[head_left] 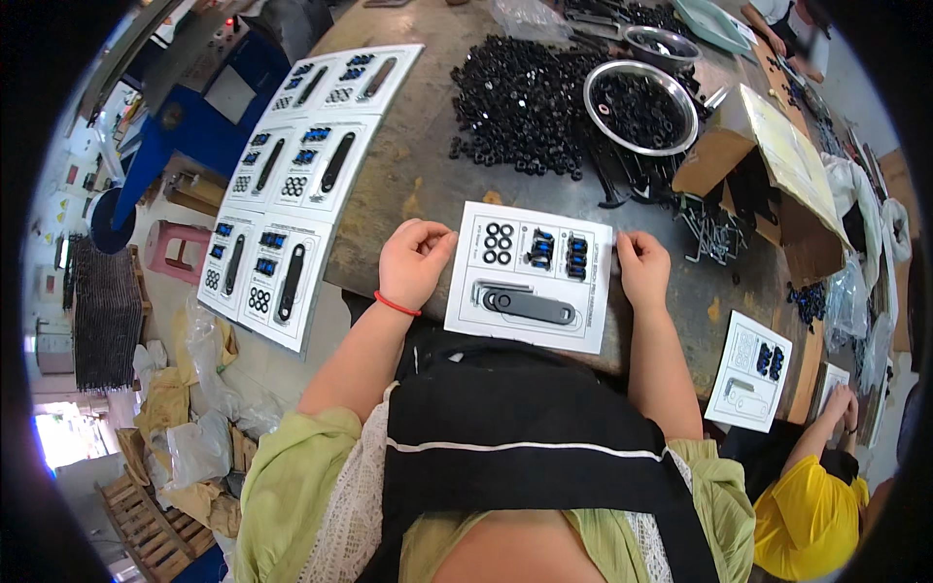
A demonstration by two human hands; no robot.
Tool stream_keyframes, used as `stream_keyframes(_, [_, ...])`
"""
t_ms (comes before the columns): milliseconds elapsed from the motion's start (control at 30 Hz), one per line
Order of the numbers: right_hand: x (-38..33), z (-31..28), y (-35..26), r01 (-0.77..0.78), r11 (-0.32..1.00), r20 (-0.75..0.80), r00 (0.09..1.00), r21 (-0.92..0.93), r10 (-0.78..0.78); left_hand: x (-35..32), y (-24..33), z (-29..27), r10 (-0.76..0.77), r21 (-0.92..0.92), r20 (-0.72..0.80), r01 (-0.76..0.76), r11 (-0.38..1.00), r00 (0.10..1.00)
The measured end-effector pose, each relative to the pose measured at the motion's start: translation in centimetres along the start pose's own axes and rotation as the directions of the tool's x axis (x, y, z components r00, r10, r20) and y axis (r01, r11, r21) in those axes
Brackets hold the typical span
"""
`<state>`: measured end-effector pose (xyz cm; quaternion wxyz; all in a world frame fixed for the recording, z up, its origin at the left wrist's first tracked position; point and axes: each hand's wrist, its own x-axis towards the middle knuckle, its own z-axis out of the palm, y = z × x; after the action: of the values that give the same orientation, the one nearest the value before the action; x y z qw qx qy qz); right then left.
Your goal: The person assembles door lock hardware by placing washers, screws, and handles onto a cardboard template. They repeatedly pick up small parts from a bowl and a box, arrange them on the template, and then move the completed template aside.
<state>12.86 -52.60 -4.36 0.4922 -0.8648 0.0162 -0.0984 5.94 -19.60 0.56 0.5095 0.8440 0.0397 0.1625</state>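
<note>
A white printed card (462, 316) is at the table's near edge, between my two hands. My left hand (416, 264), with a red band on the wrist, pinches its left edge near the upper corner. At the upper right corner my right hand (643, 270) has its thumb and fingers closed on the edge. The card bears several black rings (499, 243), two groups of black and blue bolts (576, 256), a flat black lever-like bar (530, 305) and L-shaped hex keys (503, 287) beside it.
Joined cards (326, 216) with similar parts lie at the left. A heap of black nuts (515, 102), a steel bowl (591, 102) of black parts and a cardboard box (797, 175) with loose hex keys (709, 233) lie beyond. Another card (724, 398) and a yellow-sleeved person (812, 515) are at right.
</note>
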Motion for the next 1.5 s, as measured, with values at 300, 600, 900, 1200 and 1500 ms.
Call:
stream_keyframes(300, [-0.5, 0.2, 0.0, 0.031, 0.998, -0.01, 1.0, 0.059, -0.03, 6.1, 9.1, -9.3, 0.414, 0.388, -0.084, -0.353, 0.851, 0.906])
stream_keyframes(600, [-0.4, 0.5, 0.6, 0.079, 0.997, -0.027, 0.997, 0.015, -0.079, 17.8, 10.7, -22.9, 0.5, 0.871, -0.171, -0.107, 0.479, 0.849])
stream_keyframes(900, [-0.5, 0.7, -0.9, 0.109, 0.989, -0.049, 0.992, -0.103, -0.115, 22.2, -0.1, -34.0, 0.147, 0.837, -0.532, 0.491, 0.241, 0.834])
stream_keyframes(1200, [-0.2, 0.8, -0.2, 0.135, 0.981, -0.075, 0.986, -0.141, -0.147, 20.2, -4.4, -39.0, -0.267, 0.667, -0.691, 0.735, 0.124, 0.672])
stream_keyframes(1500, [6.4, 2.8, -2.9, 0.029, 0.95, -0.049, 0.999, 0.311, -0.015, 16.9, 12.0, -31.1, 0.147, 0.746, -0.665, 0.641, 0.182, 0.732])
